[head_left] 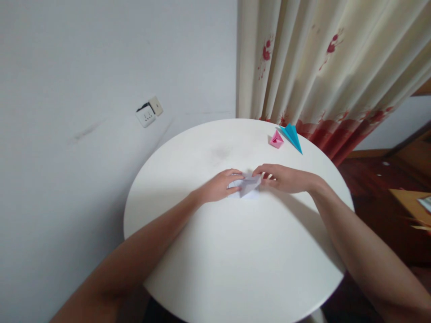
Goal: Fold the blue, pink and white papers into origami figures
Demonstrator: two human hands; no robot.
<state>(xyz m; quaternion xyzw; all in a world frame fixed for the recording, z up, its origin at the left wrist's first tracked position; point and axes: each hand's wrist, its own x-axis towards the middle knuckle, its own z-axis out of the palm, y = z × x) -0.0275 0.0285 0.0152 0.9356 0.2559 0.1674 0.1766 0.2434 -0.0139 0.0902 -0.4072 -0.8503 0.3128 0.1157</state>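
Observation:
A small folded sheet of white paper (pixel 249 188) lies near the middle of the round table, with one flap raised at an angle. My left hand (pixel 220 185) holds its left side, the thumb at the near part and the fingers at the far part. From the right, my right hand (pixel 283 176) grips the raised flap at its upper right corner between thumb and fingers. The fingers partly cover the paper's edges, and its exact fold is hard to make out.
The round white table (pixel 215 260) carries a pink folded-paper piece (pixel 276 140) and a blue paper plane (pixel 292 137) at the back right. Behind them hangs a floral curtain (pixel 303 67). A wall with a socket (pixel 146 116) stands at the left.

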